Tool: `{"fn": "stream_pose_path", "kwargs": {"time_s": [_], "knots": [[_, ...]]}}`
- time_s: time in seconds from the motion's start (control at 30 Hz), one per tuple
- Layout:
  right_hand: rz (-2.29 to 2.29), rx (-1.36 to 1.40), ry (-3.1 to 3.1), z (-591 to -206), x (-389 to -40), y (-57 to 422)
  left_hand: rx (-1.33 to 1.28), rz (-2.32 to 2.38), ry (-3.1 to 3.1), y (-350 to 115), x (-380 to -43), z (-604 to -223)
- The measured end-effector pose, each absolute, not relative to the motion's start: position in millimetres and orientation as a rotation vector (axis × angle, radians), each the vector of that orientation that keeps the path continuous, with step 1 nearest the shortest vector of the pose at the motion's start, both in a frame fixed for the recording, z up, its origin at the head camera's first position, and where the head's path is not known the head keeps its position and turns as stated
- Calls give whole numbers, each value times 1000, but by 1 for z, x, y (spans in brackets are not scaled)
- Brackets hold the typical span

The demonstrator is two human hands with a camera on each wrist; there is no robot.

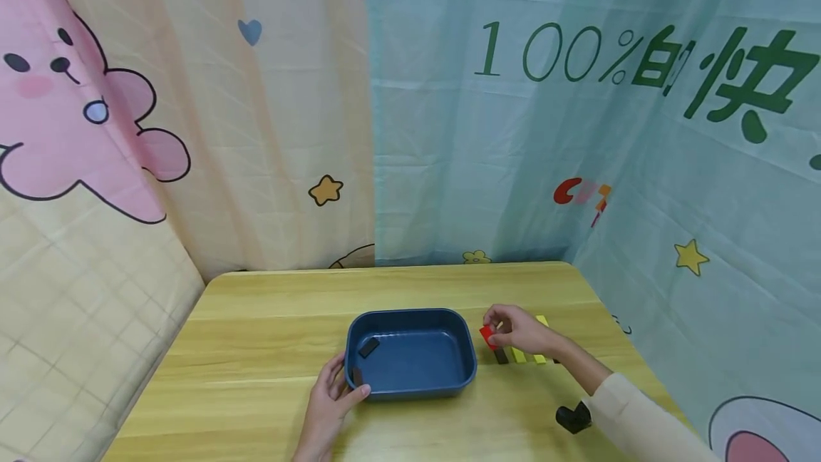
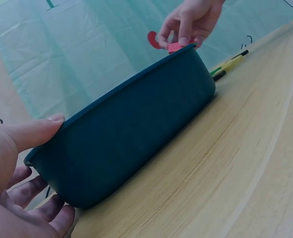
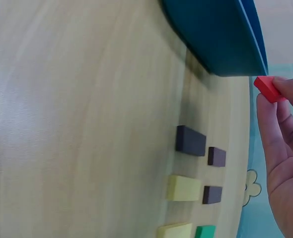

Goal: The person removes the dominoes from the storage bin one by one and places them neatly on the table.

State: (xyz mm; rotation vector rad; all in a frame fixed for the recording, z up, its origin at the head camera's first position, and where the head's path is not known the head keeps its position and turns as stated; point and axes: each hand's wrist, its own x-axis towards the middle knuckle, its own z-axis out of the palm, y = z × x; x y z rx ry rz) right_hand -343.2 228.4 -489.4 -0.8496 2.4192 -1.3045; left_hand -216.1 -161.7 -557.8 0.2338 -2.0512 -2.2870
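A blue rectangular tub point(image 1: 423, 362) stands on the table with two dark blocks inside, one dark block point(image 1: 368, 347) near its left wall. My left hand point(image 1: 323, 405) grips the tub's left front corner, thumb on the rim point(image 2: 94, 106) and fingers around the outside below. Just beyond the tub's right side, my right hand point(image 1: 524, 331) pinches a red block point(image 3: 268, 89) between thumb and fingers, above the table. Below it in the right wrist view lie dark blocks point(image 3: 190, 141), yellow blocks point(image 3: 183, 188) and a green block point(image 3: 205, 232).
The wooden table point(image 1: 256, 348) has printed curtains point(image 1: 288, 127) along its back and sides. Beside the right sleeve point(image 1: 641, 412) shows a small black object point(image 1: 573, 418), its kind unclear. The loose blocks stand in rows right of the tub.
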Motion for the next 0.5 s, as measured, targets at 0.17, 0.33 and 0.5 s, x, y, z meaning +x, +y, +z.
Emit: {"fn": "stream_pose_path", "kwargs": {"time_s": [0.17, 0.33, 0.5], "knots": [[-1374, -765, 2410, -504, -334, 243, 230, -2285, -2041, -162, -216, -558], [-1406, -683, 2381, -518, -325, 255, 230, -2291, -2034, -161, -217, -557], [-1400, -634, 2410, -531, -314, 262, 241, -2284, -2038, -160, -217, -557]]}}
